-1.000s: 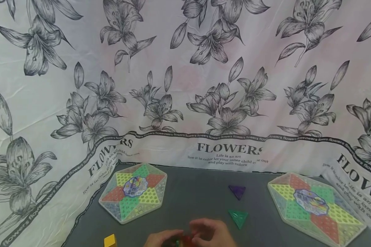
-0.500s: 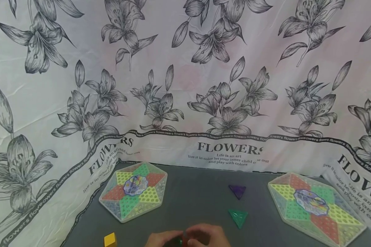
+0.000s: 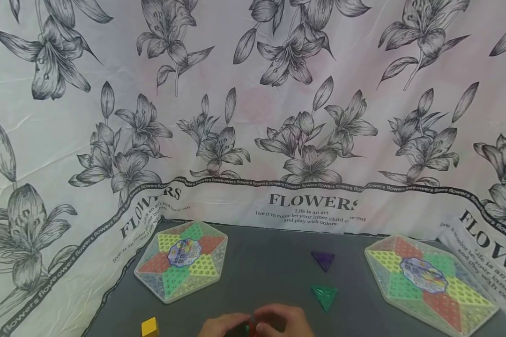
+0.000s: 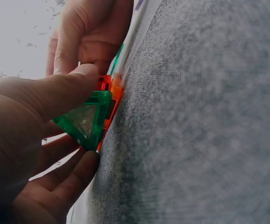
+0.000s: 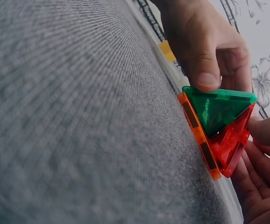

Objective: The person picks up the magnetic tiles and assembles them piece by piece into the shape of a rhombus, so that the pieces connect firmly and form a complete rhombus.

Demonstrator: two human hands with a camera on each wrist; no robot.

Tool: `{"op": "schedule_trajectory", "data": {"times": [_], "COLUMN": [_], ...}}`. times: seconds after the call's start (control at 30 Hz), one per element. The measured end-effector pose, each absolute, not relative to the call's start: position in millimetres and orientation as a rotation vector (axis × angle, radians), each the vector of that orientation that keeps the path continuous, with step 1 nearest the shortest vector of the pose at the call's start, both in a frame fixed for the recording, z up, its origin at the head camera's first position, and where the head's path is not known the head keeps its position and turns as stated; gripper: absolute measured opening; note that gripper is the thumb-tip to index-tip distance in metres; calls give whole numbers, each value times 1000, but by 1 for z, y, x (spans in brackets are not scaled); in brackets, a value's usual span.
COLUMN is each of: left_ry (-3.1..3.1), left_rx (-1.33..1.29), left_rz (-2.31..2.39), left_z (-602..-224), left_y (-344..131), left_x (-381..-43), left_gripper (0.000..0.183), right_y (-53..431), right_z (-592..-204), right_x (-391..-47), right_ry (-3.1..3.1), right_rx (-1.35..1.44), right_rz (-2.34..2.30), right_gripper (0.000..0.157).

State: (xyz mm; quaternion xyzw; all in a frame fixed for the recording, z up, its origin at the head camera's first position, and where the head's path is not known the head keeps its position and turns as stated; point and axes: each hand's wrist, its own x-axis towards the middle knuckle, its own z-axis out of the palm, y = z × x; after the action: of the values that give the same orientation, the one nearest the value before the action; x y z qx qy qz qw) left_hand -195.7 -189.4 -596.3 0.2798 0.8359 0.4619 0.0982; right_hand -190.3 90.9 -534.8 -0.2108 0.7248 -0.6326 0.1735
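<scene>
Both hands meet low in the head view over a small structure of see-through magnetic tiles. My left hand (image 3: 225, 325) holds the green triangular magnetic tile (image 5: 219, 106), its thumb on the tile's upper edge. My right hand (image 3: 284, 320) grips the red triangular magnetic tile (image 5: 230, 144) between thumb and fingers. Those two tiles lean together edge to edge. An orange magnetic tile (image 5: 198, 133) lies under them, flat on the grey cloth. From the left wrist, the green tile's face shows in front and the red one is mostly hidden behind the thumb.
A purple triangle tile (image 3: 323, 260) and another green triangle tile (image 3: 324, 296) lie beyond the right hand. A yellow block (image 3: 150, 327) is at front left. Hexagonal game boards stand at left (image 3: 181, 262) and right (image 3: 430, 283). A flowered curtain (image 3: 253, 140) walls the table.
My right hand has moved slightly left and its fingers have drawn in towards the left hand at the red tile. The left hand stays nearly in place.
</scene>
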Motion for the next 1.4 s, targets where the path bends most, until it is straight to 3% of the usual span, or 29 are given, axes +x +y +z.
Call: {"op": "schedule_trajectory", "data": {"times": [0.47,0.73,1.03,1.4], "left_ry": [2485,2429,2463,2520], "left_rx": [889,926,967,957], "left_rz": [1321,1469,1449,1507], "left_z": [-556,-578,-594,-581], "left_y": [-185,-192,-194,-199], "left_x": [-185,-191,-196,-191], "left_gripper": [44,32,34,32], "right_y": [90,95,95,104], "right_z": [-536,-537,-536,-526], "right_x": [-191,-193,-195,-197], "right_ry": [2189,2159,2145,2064], "right_rx": [-565,-546,-548,-623], "right_rz": [-1749,-1724,-1713,-1706], "right_gripper": [28,30,30,40]}}
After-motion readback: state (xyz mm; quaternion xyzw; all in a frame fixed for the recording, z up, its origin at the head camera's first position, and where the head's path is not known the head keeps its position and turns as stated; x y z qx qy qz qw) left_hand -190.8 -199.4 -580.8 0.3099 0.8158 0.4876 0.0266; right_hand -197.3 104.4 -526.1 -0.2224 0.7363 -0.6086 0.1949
